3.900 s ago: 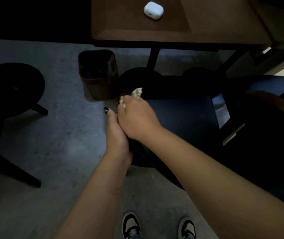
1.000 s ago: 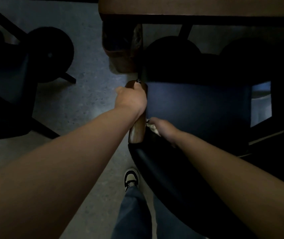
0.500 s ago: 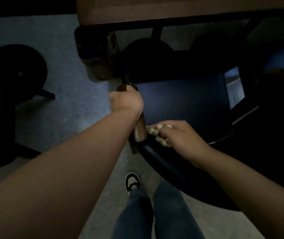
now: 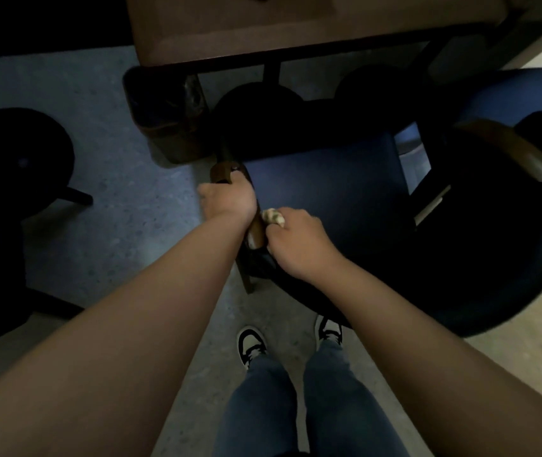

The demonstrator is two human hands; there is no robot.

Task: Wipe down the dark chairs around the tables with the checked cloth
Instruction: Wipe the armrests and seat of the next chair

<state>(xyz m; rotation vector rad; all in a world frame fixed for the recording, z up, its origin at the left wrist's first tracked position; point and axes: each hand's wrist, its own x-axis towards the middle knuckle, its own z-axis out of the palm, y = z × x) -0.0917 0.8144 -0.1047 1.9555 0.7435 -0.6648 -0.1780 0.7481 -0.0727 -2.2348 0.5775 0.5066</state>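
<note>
A dark chair with a blue seat [image 4: 325, 199] stands in front of me, tucked toward the brown table [image 4: 296, 24]. My left hand [image 4: 226, 199] grips the chair's wooden left armrest [image 4: 254, 237] near its front end. My right hand [image 4: 299, 245] holds the bunched checked cloth [image 4: 272, 216] and presses it against the inner side of that armrest, just behind my left hand. Most of the cloth is hidden inside my fist.
A dark waste bin [image 4: 167, 113] stands under the table's left corner. Another dark chair [image 4: 15, 199] is at the left, and a blue armchair with a wooden armrest [image 4: 513, 150] at the right. My shoes [image 4: 251, 346] are on the grey floor below.
My right hand with the cloth has moved from the seat's rear edge up to the inner side of the armrest. My left hand has kept its grip on the armrest.
</note>
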